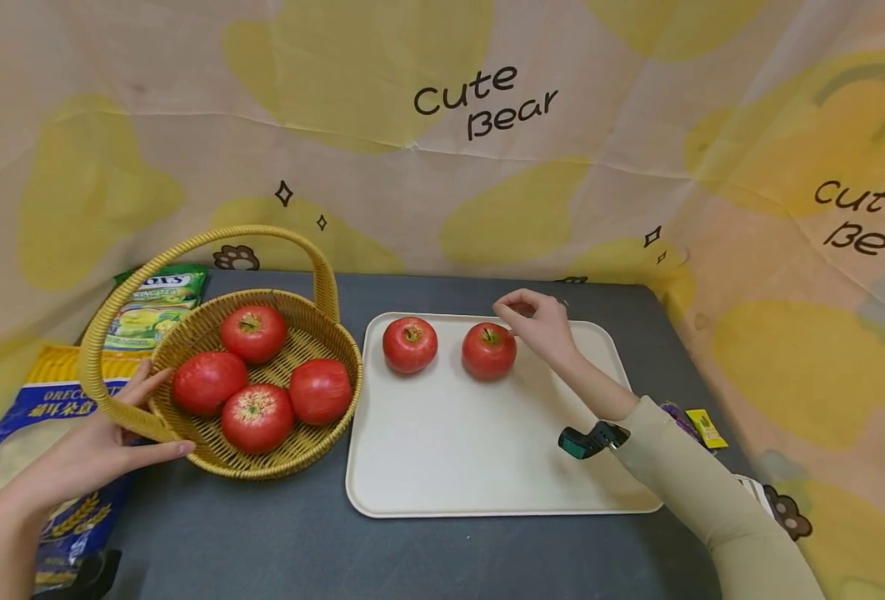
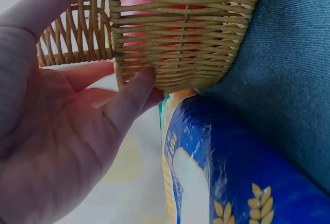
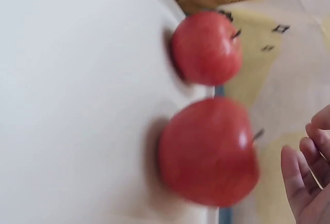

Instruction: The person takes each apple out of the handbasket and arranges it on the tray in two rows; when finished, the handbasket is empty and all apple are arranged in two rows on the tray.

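Observation:
On the left stands a yellow wicker basket (image 1: 277,469) with a tall arched handle, several red apples (image 1: 257,418) inside it. My left hand (image 1: 90,454) holds the basket at the foot of its handle, thumb and fingers on either side; in the left wrist view, fingertips touch the woven wall (image 2: 180,38). A white tray (image 1: 480,450) bears two apples, the left one (image 1: 410,345) and the right one (image 1: 489,351), side by side near its far edge. Just above and right of the right apple, my right hand (image 1: 543,329) hovers with loosely bent fingers, holding nothing.
A blue and yellow pasta bag (image 1: 75,500) lies left of the basket, with a green snack bag (image 1: 153,308) behind. Small purple and yellow packets (image 1: 705,427) lie beyond the tray's right side. A printed cloth (image 1: 382,125) hangs behind the dark table (image 1: 322,550).

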Available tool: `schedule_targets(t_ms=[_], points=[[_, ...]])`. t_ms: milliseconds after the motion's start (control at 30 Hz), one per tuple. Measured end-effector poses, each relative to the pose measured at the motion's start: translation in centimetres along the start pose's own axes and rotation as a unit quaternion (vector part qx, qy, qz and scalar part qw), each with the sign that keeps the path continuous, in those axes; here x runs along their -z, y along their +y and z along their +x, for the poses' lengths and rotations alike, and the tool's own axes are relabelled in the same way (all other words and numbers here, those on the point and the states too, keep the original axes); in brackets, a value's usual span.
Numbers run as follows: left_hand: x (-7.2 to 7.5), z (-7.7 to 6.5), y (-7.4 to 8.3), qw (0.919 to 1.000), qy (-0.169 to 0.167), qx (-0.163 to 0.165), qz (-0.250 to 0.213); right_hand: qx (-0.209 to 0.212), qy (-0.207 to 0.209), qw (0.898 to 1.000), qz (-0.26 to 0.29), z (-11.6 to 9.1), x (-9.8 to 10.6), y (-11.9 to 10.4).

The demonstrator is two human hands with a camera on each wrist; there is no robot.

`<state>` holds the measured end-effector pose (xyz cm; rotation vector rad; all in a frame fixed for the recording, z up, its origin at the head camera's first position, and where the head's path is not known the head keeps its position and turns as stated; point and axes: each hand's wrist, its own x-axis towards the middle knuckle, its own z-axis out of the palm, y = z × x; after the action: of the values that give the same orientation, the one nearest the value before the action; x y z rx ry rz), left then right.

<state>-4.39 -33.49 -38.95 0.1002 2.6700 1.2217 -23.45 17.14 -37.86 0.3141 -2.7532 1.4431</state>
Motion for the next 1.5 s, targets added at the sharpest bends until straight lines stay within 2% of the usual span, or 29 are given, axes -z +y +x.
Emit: schedule_targets(t_ms=[100, 200, 267, 333, 400, 467, 600, 700, 800, 900, 967, 1100, 1233, 1333, 1433, 1500], points=[[0.0, 0.0, -0.1, 1.0, -0.002, 0.008, -0.003, 0.009, -0.042, 0.999, 0.017, 0.2, -1.2, -2.0], [0.0, 0.0, -0.2, 0.9999, -0.007, 0.012, 0.0, 0.031, -0.11, 0.993, 0.04, 0.3, -3.1, -4.1], [0.0, 0.1, -0.3, 0.9999, -0.01, 0.011, -0.002, 0.063, -0.158, 0.985, 0.041, 0.3, -4.5, -5.5], [0.0, 0.1, -0.3, 0.9999, -0.012, 0.007, -0.003, 0.106, -0.208, 0.972, 0.032, 0.4, -5.9, -6.9], [0.0, 0.2, -0.2, 0.9999, -0.014, 0.007, -0.005, 0.153, -0.254, 0.955, 0.005, 0.6, -7.4, -8.3], [0.0, 0.2, -0.2, 0.9999, -0.015, 0.007, -0.002, 0.198, -0.305, 0.931, -0.026, 0.9, -8.8, -9.6], [0.0, 0.1, -0.1, 0.9998, -0.017, 0.007, -0.004, 0.271, -0.39, 0.873, -0.113, 1.3, -12.0, -12.0], [-0.1, 0.0, 0.0, 0.9997, -0.021, 0.004, -0.013, 0.305, -0.423, 0.833, -0.185, 1.2, -14.2, -13.2], [-0.1, 0.2, 0.2, 0.9996, -0.024, 0.002, -0.017, 0.304, -0.438, 0.811, -0.241, 0.9, -16.1, -13.6], [0.0, 0.2, 0.2, 0.9996, -0.025, 0.001, -0.016, 0.291, -0.44, 0.802, -0.28, 0.6, -17.2, -13.5], [0.0, 0.2, 0.1, 0.9996, -0.023, 0.003, -0.014, 0.29, -0.436, 0.801, -0.289, 0.5, -17.7, -13.5], [0.1, 0.1, 0.2, 0.9997, -0.021, 0.002, -0.015, 0.3, -0.421, 0.807, -0.287, 0.3, -17.7, -13.4], [0.1, 0.1, 0.3, 0.9997, -0.019, -0.002, -0.014, 0.314, -0.4, 0.821, -0.258, 0.2, -17.2, -13.1], [0.0, 0.1, 0.3, 0.9997, -0.018, -0.004, -0.017, 0.314, -0.374, 0.846, -0.216, 0.0, -16.5, -12.8], [-0.1, 0.0, 0.2, 0.9996, -0.018, -0.002, -0.021, 0.288, -0.338, 0.882, -0.158, -0.3, -15.4, -12.3], [-0.1, 0.0, 0.2, 0.9996, -0.017, -0.001, -0.021, 0.253, -0.312, 0.909, -0.112, -0.5, -14.3, -12.0]])
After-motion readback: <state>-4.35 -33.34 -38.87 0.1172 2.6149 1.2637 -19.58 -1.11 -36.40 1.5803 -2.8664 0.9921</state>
